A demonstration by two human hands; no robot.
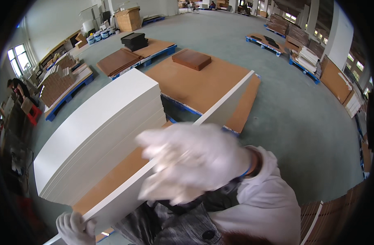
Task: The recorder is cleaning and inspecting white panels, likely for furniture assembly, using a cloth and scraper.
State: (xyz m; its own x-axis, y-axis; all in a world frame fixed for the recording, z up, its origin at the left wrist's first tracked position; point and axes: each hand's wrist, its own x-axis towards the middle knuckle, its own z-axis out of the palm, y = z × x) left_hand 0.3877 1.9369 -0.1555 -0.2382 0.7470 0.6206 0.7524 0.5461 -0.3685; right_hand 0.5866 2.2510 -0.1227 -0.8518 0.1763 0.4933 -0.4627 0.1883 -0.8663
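A long white board [125, 190] stands tilted on edge in front of me, running from the lower left up to the upper right. My left hand [74, 228], in a white glove, has its fingers closed around the board's near end. Across the board's middle is my gloved right hand [213, 153], smeared by motion, with a crumpled off-white cloth [170, 173] bunched in it against the board. The hand and cloth hide part of the board's upper edge. To the left lies a tall stack of white boards [101, 106].
A brown sheet-topped pallet [219, 87] lies ahead, bearing a stack of brown panels [192, 59]. Beyond it, another pallet [158, 47] carries brown sheets and black pieces. Boxes sit on a pallet [72, 87] at left, near a person [20, 90]. Brown slats [332, 220] are at lower right.
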